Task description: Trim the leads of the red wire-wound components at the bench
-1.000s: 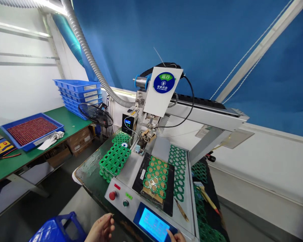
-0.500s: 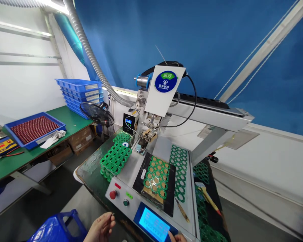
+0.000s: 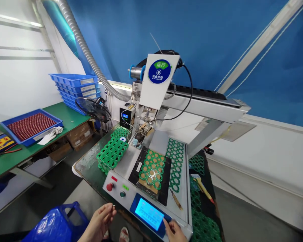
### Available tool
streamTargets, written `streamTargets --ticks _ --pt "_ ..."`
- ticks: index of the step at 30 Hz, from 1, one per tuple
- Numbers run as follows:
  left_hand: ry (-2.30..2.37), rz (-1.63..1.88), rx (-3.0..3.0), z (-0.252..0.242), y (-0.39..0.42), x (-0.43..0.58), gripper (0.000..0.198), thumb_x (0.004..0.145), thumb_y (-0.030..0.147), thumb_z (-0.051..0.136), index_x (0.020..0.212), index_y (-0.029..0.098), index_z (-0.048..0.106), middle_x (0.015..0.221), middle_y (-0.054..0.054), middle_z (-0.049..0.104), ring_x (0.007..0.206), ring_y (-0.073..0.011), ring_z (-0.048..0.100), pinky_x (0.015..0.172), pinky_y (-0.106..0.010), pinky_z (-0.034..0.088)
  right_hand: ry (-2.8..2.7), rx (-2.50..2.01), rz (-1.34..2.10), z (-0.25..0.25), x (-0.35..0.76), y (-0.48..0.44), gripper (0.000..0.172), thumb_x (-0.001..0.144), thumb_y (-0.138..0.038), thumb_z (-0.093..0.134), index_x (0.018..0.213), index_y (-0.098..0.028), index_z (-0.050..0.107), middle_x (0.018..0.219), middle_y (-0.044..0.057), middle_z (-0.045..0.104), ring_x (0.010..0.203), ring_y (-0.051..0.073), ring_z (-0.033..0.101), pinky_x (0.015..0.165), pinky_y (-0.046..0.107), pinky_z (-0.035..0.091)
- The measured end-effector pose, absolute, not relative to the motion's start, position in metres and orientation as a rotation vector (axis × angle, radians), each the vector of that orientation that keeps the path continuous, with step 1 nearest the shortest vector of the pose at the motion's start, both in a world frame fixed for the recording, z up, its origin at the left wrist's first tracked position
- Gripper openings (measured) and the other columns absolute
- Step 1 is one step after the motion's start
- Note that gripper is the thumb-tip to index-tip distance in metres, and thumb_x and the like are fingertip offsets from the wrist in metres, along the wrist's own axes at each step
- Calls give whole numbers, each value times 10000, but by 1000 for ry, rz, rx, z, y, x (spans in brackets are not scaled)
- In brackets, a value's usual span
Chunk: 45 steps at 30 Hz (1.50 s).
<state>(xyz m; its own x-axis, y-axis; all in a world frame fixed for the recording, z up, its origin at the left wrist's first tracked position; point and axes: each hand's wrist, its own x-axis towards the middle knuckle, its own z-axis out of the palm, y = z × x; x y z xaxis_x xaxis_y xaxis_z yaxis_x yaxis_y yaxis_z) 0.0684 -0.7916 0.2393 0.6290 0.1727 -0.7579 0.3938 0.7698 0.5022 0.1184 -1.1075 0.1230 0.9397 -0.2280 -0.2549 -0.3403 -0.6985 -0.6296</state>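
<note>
1. Left hand (image 3: 101,220): thumb and forefinger pinch a small metal piece (image 3: 113,205), too small to identify, just off the front edge of the soldering machine (image 3: 127,163).
2. Right hand (image 3: 175,231): forefinger extended at the right edge of the touchscreen (image 3: 150,212), near the machine's front right corner; contact, and whether the curled fingers hold anything, cannot be told.
3. Green circuit board (image 3: 153,169): lies over the black fixture plate (image 3: 135,175), its front end towards the machine's front edge.
4. Pointed tool (image 3: 176,200): lies on the machine, beside the plate's right edge.
5. Likely faults (judgement): a loosened pinch could drop the piece; a stray fingertip could enter a wrong setting; a poorly seated board could misplace joints.
</note>
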Motion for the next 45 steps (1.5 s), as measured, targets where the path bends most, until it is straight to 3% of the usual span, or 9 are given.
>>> streamTargets --ticks 7,13,21,45 --pt "877 -118 756 251 -801 86 156 697 52 694 802 115 597 706 -50 706 624 -130 684 538 -151 518 275 -2447 43 138 113 -1101 537 714 -722 354 562 -235 522 576 36 659 505 177 611 454 242 395" --pt "882 -162 779 243 -818 89 143 745 31 629 854 122 608 717 -33 697 620 -105 672 560 -141 516 322 -2527 34 129 109 -1098 515 775 -663 353 600 -216 540 614 36 653 546 165 584 519 252 347" --pt "890 -216 804 231 -844 84 145 797 47 562 908 135 595 642 2 654 546 -85 639 498 -146 493 352 -2573 -17 125 108 -1096 515 769 -672 377 587 -214 525 565 14 627 503 152 547 493 261 294" --pt "867 -179 776 227 -827 74 220 648 207 755 790 131 606 610 29 610 526 -73 588 477 -153 410 393 -2549 35 131 112 -1093 471 752 -663 338 572 -240 437 557 25 614 487 189 555 485 281 307"
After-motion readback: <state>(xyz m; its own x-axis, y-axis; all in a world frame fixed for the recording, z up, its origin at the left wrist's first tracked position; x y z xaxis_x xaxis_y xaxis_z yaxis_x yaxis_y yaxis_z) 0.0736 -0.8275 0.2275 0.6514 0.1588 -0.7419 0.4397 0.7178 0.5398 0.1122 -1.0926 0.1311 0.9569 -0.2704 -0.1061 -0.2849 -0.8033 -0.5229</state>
